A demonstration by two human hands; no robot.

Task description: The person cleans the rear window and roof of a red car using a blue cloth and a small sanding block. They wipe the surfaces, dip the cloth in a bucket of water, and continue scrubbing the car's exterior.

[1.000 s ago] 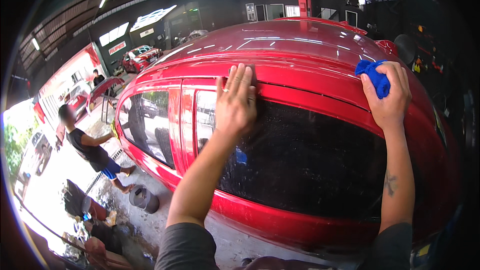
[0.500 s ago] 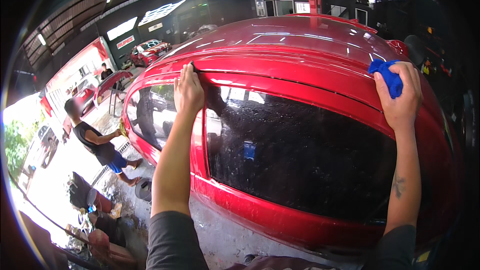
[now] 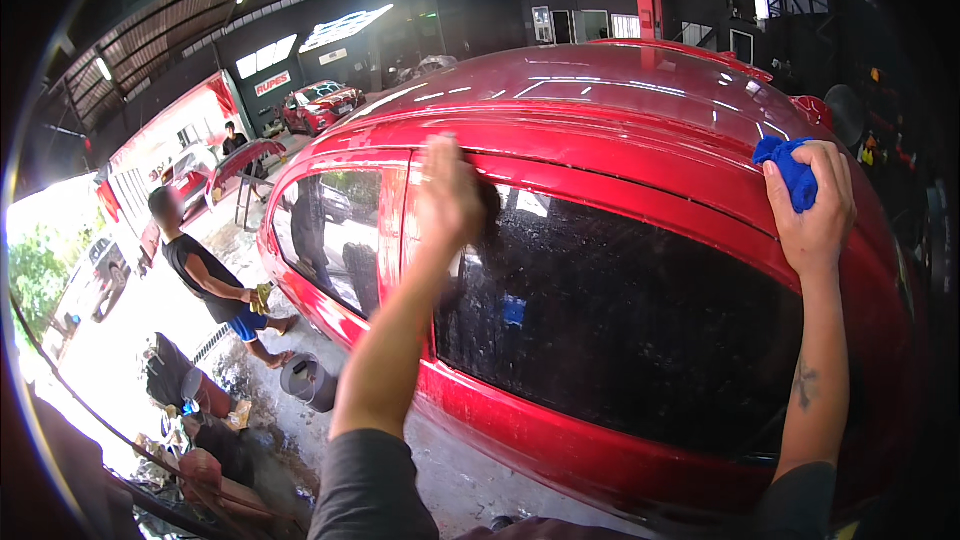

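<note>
A red car (image 3: 600,145) with dark side windows (image 3: 600,310) fills the middle of the view, drops scattered over the glass. My left hand (image 3: 452,195) is raised at the roof edge, above the top of the door frame. Motion smears its fingers, so whether anything is under the palm cannot be made out; a dark patch shows just beside it. On the right, my right hand (image 3: 822,202) is closed around a crumpled blue cloth (image 3: 790,172), held at the roof's side edge.
To the left, a person (image 3: 205,270) stands by the car's end holding a yellowish cloth (image 3: 260,298). A dark bucket (image 3: 308,383) is on the wet floor near them. Buckets and clutter (image 3: 205,395) lie lower left. Another red car (image 3: 322,105) is parked further back.
My left hand has swept right along the roof edge. The right hand keeps its hold on the blue cloth. The other person's hand has come away from the car, and the view has shifted slightly.
</note>
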